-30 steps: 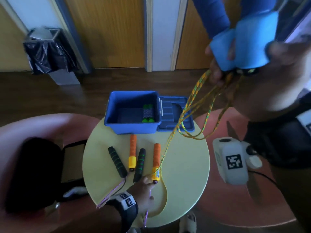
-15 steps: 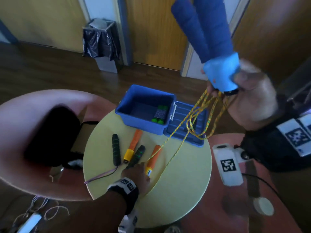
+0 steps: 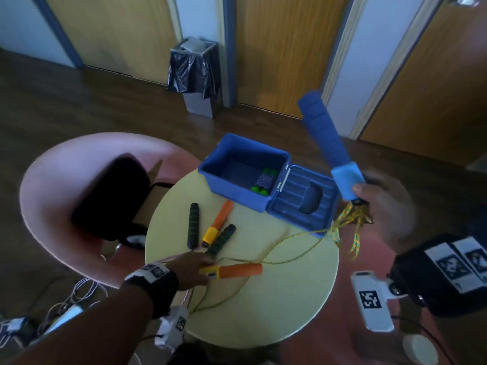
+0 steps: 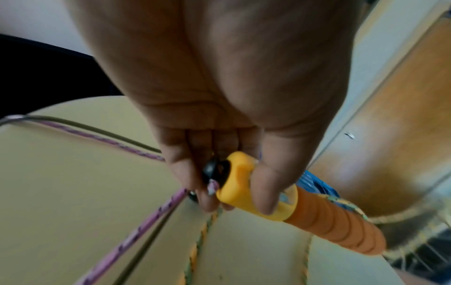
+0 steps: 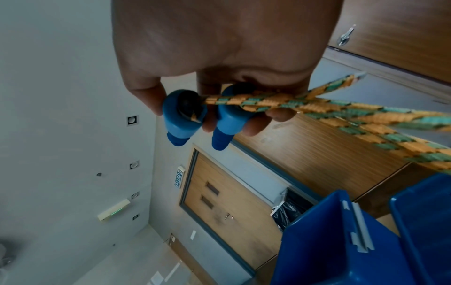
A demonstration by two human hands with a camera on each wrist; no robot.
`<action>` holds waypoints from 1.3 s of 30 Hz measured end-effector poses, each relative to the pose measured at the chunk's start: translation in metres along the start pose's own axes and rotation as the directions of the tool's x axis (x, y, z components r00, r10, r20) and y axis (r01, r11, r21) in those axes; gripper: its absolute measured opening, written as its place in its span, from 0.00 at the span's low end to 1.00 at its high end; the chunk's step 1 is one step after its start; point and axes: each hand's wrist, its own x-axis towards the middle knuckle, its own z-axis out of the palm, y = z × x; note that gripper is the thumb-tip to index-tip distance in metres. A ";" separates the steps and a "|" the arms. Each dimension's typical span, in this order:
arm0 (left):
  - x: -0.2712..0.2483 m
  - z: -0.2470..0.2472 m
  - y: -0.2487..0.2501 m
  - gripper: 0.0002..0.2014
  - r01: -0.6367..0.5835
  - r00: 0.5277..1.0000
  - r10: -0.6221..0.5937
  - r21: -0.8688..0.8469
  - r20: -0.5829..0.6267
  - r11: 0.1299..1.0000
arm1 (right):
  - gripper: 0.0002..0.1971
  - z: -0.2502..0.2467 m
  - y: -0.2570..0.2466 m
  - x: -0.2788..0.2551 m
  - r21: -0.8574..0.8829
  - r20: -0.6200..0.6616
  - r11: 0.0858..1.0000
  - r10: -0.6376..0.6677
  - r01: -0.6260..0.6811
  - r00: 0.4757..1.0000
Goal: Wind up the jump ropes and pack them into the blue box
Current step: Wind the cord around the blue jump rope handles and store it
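The open blue box [image 3: 245,177] stands at the back of the round yellow table [image 3: 276,306], its lid [image 3: 303,204] folded out to the right. A wound rope with green handles [image 3: 263,183] lies inside. My right hand [image 3: 361,192] holds two blue handles [image 3: 329,143] upright beside the lid; yellow-green rope loops [image 3: 350,230] hang from them. In the right wrist view my right hand [image 5: 214,119] grips both handles [image 5: 183,119] and the rope [image 5: 317,108]. My left hand [image 3: 204,270] pinches the yellow end of an orange handle [image 3: 238,270] lying sideways, as the left wrist view shows [image 4: 305,212].
A second orange handle [image 3: 218,222] and two black-green handles [image 3: 193,225] lie mid-table, with a purple rope [image 4: 146,221] trailing off the front edge. A pink chair [image 3: 66,180] holding a black bag stands left. A white tagged device [image 3: 371,301] sits right. Cables [image 3: 66,306] lie on the floor.
My right hand has come down with the blue handles from high up to beside the lid. My left hand has dragged the orange handle toward the front edge and turned it sideways.
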 end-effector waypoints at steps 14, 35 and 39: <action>0.037 -0.017 0.016 0.18 -0.002 0.997 0.055 -0.665 0.060 0.747 | 0.08 0.026 0.018 -0.033 0.075 -0.085 0.947 0.317 -0.311 0.945; 0.073 -0.047 0.011 0.20 -0.103 0.958 0.074 -0.093 -0.277 0.990 | 0.15 0.080 0.039 -0.044 0.170 -0.055 0.882 0.453 -0.439 0.890; 0.080 -0.038 0.019 0.28 -0.215 0.939 0.250 0.165 -0.235 0.963 | 0.09 0.093 0.053 -0.040 0.074 0.006 0.886 0.458 -0.457 0.889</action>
